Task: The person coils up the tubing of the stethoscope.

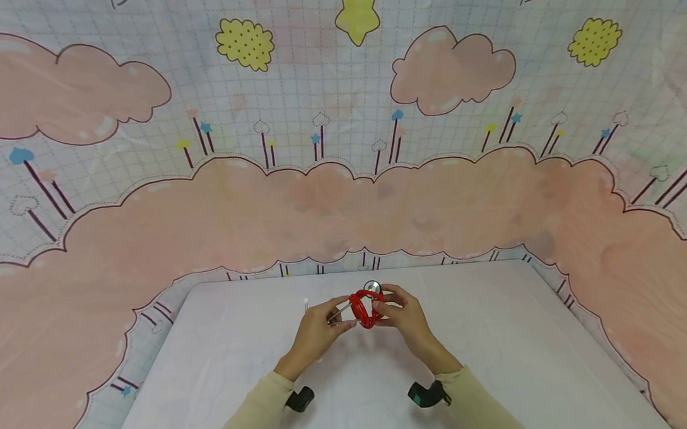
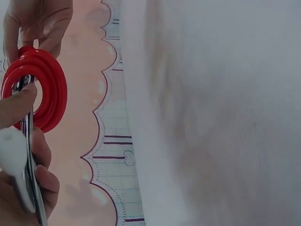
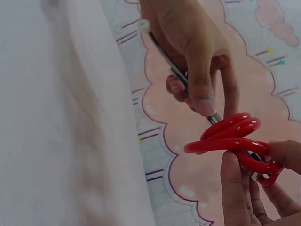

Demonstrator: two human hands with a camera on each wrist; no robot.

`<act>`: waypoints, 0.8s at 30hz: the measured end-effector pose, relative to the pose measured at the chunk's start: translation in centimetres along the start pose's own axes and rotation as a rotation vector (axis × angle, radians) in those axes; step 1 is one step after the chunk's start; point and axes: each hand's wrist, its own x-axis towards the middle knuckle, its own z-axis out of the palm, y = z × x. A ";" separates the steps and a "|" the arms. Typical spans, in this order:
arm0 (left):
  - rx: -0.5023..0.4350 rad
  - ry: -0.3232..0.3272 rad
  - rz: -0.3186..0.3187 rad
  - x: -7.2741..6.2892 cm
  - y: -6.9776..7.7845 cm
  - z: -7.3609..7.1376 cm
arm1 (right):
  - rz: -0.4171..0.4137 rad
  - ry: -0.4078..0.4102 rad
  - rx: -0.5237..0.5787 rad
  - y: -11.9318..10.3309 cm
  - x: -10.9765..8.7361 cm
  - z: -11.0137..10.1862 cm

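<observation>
Both hands hold a stethoscope above the table, its red tubing (image 1: 358, 307) wound into a coil. My left hand (image 1: 315, 332) grips the metal ear tubes (image 3: 164, 56), with the thumb tip close to the coil. A white ear tip (image 3: 144, 26) sticks out past that hand, also large at the edge of the left wrist view. My right hand (image 1: 410, 322) pinches the far side of the coil, where the round metal chest piece (image 1: 372, 288) shows above the tubing. In the right wrist view the chest piece is partly hidden by tubing and fingers.
A white table (image 1: 223, 345) lies beneath the hands, its far edge just beyond them. Behind it hangs a patterned cloth (image 1: 343, 208) with clouds and stars. Dark wrist cameras (image 1: 301, 399) sit beside both sleeves.
</observation>
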 end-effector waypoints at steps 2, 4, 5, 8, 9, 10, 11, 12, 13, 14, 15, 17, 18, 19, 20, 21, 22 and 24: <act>-0.025 -0.008 -0.012 0.3 -0.4 0.1 | 0.034 -0.003 0.039 0.3 0.5 0.0; -0.045 -0.015 -0.022 0.6 -0.8 0.2 | 0.068 -0.005 0.073 0.6 1.0 -0.1; -0.055 -0.018 -0.028 0.8 -1.0 0.3 | 0.082 -0.004 0.088 0.8 1.2 -0.1; -0.068 -0.030 -0.054 1.2 -1.5 0.6 | 0.113 -0.002 0.123 1.3 1.8 -0.1; -0.073 -0.038 -0.063 1.3 -1.7 0.7 | 0.116 -0.001 0.125 1.5 2.0 -0.2; -0.080 -0.046 -0.077 1.5 -1.8 0.8 | 0.123 0.001 0.132 1.6 2.2 -0.2; -0.086 -0.053 -0.084 1.6 -2.0 0.8 | 0.126 0.004 0.139 1.8 2.4 -0.2; -0.090 -0.061 -0.092 1.8 -2.2 0.9 | 0.128 0.006 0.144 2.0 2.6 -0.1; -0.095 -0.065 -0.096 2.0 -2.5 1.0 | 0.130 0.009 0.146 2.1 2.8 -0.1; -0.105 -0.067 -0.097 2.2 -2.7 1.2 | 0.134 0.014 0.152 2.3 3.0 -0.1; -0.113 -0.070 -0.098 2.3 -3.0 1.3 | 0.138 0.020 0.150 2.5 3.2 0.0; -0.123 -0.075 -0.098 2.6 -3.5 1.5 | 0.149 0.031 0.152 2.9 3.7 0.1; -0.127 -0.077 -0.099 2.7 -3.8 1.6 | 0.153 0.035 0.150 3.1 3.9 0.1; -0.129 -0.081 -0.100 2.8 -4.0 1.7 | 0.157 0.040 0.145 3.3 4.1 0.2; -0.132 -0.088 -0.103 2.9 -4.2 1.8 | 0.161 0.043 0.138 3.5 4.3 0.2; -0.135 -0.099 -0.113 3.0 -4.4 1.9 | 0.166 0.046 0.128 3.8 4.5 0.2; -0.137 -0.109 -0.126 3.1 -4.6 2.1 | 0.170 0.048 0.122 4.0 4.6 0.1; -0.140 -0.128 -0.150 3.3 -5.1 2.3 | 0.180 0.051 0.114 4.4 4.9 0.1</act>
